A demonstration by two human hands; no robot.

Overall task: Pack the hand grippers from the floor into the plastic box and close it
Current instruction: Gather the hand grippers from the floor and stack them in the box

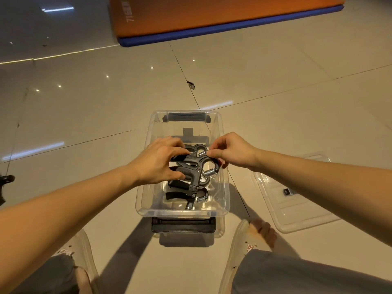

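In the head view, the clear plastic box (225, 187) stands open on the floor (84, 107) between the person's feet, so both arms reach it evenly. The left hand (158, 164) has its fingers (177, 144) curled round the handles of a black hand gripper (194, 163). The right hand (230, 152) pinches its spring end at about three o'clock, probably to steer it flat among the others. It hangs over the box's middle. More hand grippers (182, 194) lie below, toward six o'clock, overlapping, so their number is unclear. The lid (301, 211) lies at four o'clock of the box, within reach for closing. A dark thing (6, 179) at nine o'clock is cut off by the frame; whether it is another gripper cannot be told. The left palm hides the handles' ends.
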